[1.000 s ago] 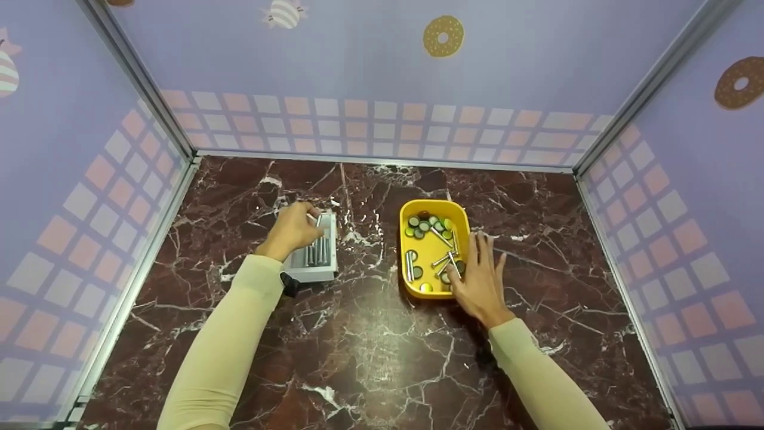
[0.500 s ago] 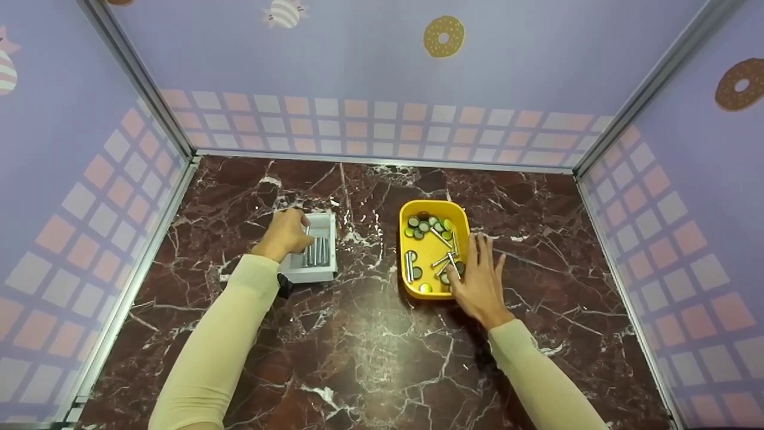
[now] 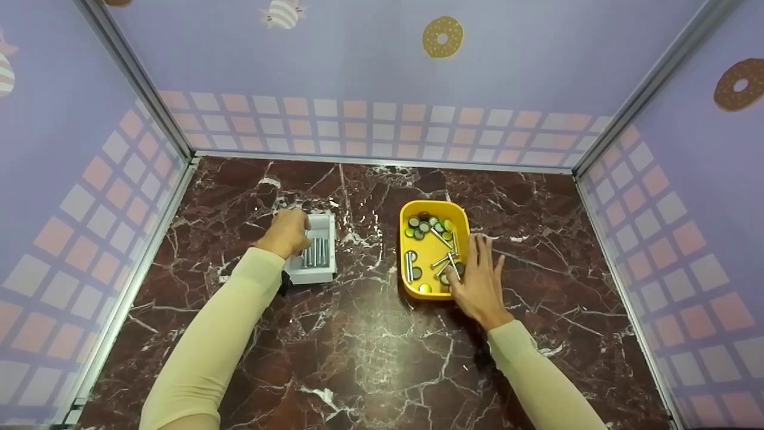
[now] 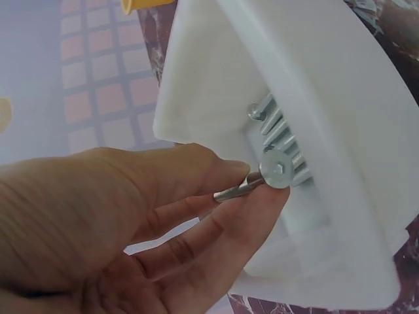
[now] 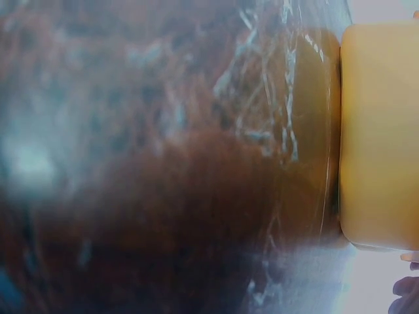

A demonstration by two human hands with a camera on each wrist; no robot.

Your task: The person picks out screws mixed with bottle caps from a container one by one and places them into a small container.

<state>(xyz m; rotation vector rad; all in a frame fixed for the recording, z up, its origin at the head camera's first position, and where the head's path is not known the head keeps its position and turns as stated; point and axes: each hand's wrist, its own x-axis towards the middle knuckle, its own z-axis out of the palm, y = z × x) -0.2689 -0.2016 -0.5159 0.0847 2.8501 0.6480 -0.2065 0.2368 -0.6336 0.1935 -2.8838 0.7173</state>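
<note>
In the left wrist view my left hand [image 4: 190, 203] pinches a silver bolt [image 4: 276, 170] between thumb and fingers. The bolt's flat round head has a socket in it. It is held over a white plastic box [image 4: 347, 196], where several similar bolts [image 4: 281, 140] lie side by side. From the head view, this hand covers the box's left side. My right hand [image 3: 480, 280] rests at the right side of a yellow bin [image 3: 434, 205], fingers extended along the rim and thumb over the inside. Loose bolts [image 3: 441, 237] and round discs [image 3: 424, 227] lie in that bin.
A dark red marbled tabletop [image 3: 370, 334] carries both containers, with a gap between them. Lilac panels [image 3: 358, 60] enclose the table at the back and both sides, joined by metal framing [image 3: 382, 162].
My left hand has moved a little left and lower over the white box, uncovering more of its far end. My right hand and the yellow bin have stayed put.
</note>
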